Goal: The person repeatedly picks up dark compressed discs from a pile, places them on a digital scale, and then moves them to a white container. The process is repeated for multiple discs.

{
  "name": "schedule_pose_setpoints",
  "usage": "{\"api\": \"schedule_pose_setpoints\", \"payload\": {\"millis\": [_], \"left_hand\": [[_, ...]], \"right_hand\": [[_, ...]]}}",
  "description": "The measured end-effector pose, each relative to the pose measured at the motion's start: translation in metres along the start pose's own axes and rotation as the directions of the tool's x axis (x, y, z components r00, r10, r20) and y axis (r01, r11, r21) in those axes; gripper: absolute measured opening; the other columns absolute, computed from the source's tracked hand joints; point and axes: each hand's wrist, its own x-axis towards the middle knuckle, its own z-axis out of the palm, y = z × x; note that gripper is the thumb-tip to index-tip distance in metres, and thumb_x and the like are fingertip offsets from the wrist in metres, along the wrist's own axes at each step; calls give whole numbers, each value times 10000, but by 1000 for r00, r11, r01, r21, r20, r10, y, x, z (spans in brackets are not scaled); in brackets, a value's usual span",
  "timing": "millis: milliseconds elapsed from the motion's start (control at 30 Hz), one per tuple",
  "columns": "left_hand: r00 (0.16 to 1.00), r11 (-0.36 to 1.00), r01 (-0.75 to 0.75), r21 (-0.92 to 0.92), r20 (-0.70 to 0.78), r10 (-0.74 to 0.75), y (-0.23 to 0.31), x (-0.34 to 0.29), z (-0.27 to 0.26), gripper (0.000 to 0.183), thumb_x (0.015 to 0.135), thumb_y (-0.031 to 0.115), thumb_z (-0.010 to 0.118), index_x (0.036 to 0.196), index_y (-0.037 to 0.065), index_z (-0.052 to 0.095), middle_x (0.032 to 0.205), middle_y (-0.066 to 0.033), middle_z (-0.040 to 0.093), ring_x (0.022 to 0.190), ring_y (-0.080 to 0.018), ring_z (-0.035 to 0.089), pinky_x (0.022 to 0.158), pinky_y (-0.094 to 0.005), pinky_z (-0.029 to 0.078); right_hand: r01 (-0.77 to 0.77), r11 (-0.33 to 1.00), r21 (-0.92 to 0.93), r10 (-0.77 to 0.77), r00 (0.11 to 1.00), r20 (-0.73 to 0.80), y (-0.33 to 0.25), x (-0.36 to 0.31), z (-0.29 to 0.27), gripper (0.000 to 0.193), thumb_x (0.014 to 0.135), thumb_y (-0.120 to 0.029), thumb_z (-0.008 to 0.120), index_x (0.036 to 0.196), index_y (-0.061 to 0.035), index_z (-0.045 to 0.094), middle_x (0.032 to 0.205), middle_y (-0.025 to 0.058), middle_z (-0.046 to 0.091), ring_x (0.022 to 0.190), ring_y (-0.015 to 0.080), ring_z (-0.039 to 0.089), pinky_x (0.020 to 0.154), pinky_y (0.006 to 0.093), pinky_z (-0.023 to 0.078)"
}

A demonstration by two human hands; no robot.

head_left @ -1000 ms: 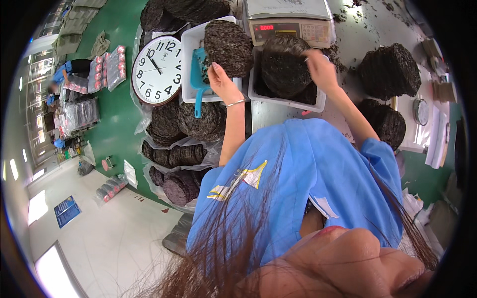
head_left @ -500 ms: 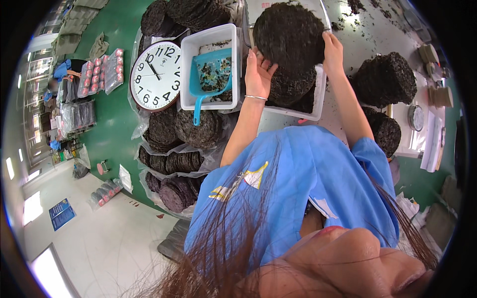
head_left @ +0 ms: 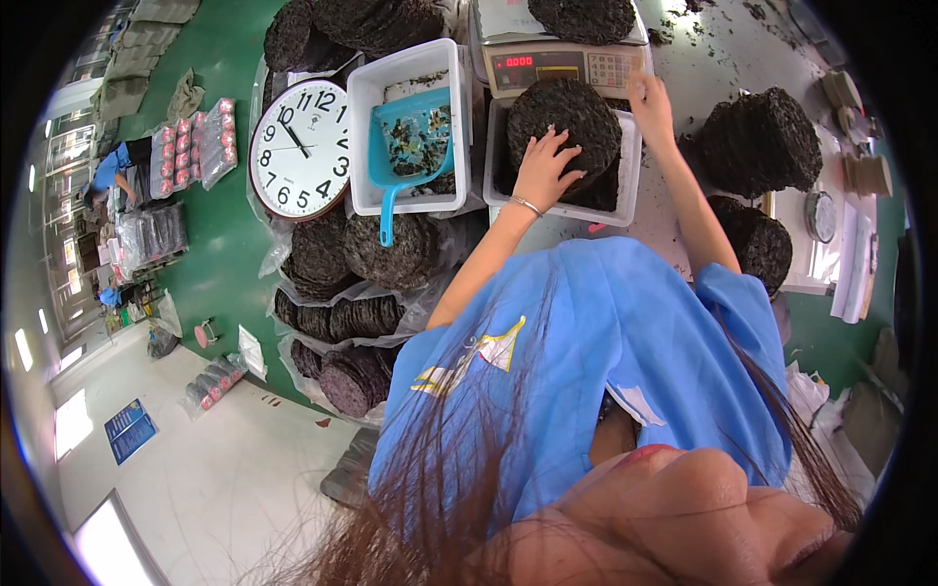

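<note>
My left hand (head_left: 549, 174) lies with spread fingers on a stack of round dark dried seaweed sheets (head_left: 559, 109). That stack rests in a white plastic bin (head_left: 625, 200) in front of me. Just beyond the bin stands a digital scale (head_left: 586, 70) with a lit red display. Another dark round of seaweed (head_left: 584, 18) is on its pan, cut off by the upper picture edge. My right hand (head_left: 653, 109) is raised beside the right end of the scale's keypad, fingers stretched forward and apart, holding nothing that I can see.
Left of the bin, a white tub (head_left: 360, 127) holds a blue dustpan (head_left: 414, 168) with crumbs. Beside it is a round wall clock (head_left: 298, 161). Bagged seaweed stacks (head_left: 391, 252) sit nearer me. More seaweed piles (head_left: 767, 142) and a small round dial (head_left: 820, 217) are at the right.
The seaweed round that both hands held above the bin is now on the scale's pan. My left hand has come down onto the stack in the bin; my right has let go.
</note>
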Motion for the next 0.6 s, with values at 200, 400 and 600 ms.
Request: {"api": "schedule_pose_setpoints", "payload": {"millis": [200, 400, 600], "left_hand": [[919, 804, 140, -578, -227, -323, 26, 15, -60, 316, 1036, 283, 561, 1207, 42, 673, 1174, -115, 707, 1101, -200, 648, 993, -317, 465], [503, 542, -82, -836, -505, -702, -26, 0, -108, 447, 1075, 353, 496, 1266, -42, 581, 1253, -86, 619, 1130, -167, 564, 1011, -310, 440], [525, 393, -194, -899, -434, -732, -5, -26, -141, 447, 1076, 364, 484, 1326, -6, 508, 1319, -83, 566, 1148, -184, 570, 999, -326, 474]], "right_hand": [[137, 990, -36, -134, 988, 78, -48, -96, -15, 309, 865, -79, 686, 1158, -16, 609, 1263, 161, 591, 1213, 374, 535, 1048, 429, 426], [537, 828, -159, -385, 753, 533, -63, -110, -5, 478, 784, -182, 777, 1209, -66, 593, 1293, 116, 571, 1359, 317, 435, 1148, 468, 345], [633, 774, -13, -495, 618, 611, -41, -89, 0, 338, 822, -175, 740, 1113, -44, 629, 1162, 108, 600, 1140, 292, 582, 1075, 433, 422]]}}
